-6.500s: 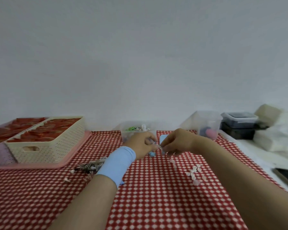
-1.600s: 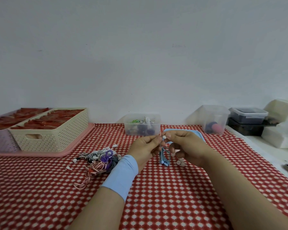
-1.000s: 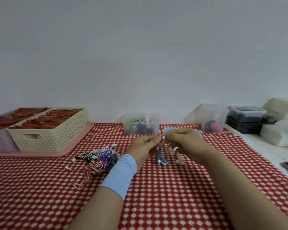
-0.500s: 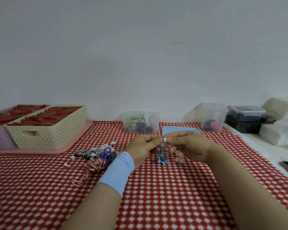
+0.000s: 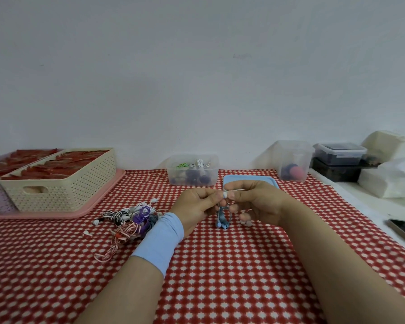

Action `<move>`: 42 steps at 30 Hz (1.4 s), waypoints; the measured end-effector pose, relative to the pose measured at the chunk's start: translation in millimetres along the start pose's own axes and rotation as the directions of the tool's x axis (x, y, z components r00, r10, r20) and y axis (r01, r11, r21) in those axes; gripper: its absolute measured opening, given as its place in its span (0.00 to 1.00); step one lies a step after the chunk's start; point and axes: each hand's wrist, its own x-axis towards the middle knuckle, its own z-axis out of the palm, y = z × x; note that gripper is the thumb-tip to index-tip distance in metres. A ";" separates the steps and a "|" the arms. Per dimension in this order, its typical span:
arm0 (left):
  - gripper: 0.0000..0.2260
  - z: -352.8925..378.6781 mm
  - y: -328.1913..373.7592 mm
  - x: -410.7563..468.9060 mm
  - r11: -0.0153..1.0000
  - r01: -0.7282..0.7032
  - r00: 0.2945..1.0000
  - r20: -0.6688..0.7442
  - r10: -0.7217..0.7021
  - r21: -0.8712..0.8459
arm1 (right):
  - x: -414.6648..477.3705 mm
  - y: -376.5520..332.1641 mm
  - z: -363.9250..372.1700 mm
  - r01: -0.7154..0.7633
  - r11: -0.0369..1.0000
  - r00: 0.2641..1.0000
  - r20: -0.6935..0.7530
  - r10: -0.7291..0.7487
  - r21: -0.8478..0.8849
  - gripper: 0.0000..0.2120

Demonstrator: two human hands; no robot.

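- Over the middle of the red-checked table [image 5: 220, 277], the left hand [image 5: 197, 204] and the right hand [image 5: 255, 202] meet fingertip to fingertip, just above the cloth.
- Both hands pinch one small white ear tip [image 5: 225, 195]. The left thumb and forefinger curl onto it from one side, and the right thumb and forefinger from the other.
- The right hand's lower fingers are curled under. Whether they hold anything cannot be told.
- A blue earphone [image 5: 222, 219] hangs from the pinch in a short loop, its lowest end resting on the cloth between the wrists.
- Six seconds back, the hands worked close to the clear tub [image 5: 192, 169] at the far edge. They have since drawn back a little, and the blue lid [image 5: 250, 178] now shows behind them.
- Over the last second and a half the pinch has barely shifted, and the white tip stays between the same fingers.
- This suggests the tip is being pressed onto the earbud and is not yet seated. The step looks fiddly, and a slip could drop the tip.
- A few loose pale tips [image 5: 246, 222] lie on the cloth beneath the right hand.
- Tangled earphones [image 5: 131, 216] sit in a pile toward the left edge, beside the left wrist's blue band [image 5: 159, 239].
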 end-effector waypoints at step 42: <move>0.06 0.7 6.2 -0.6 0.990 0.041 0.999 -0.018 -0.044 -0.132 | -7.7 -6.5 4.1 0.147 0.986 0.988 -0.037 -0.150 -0.083 0.12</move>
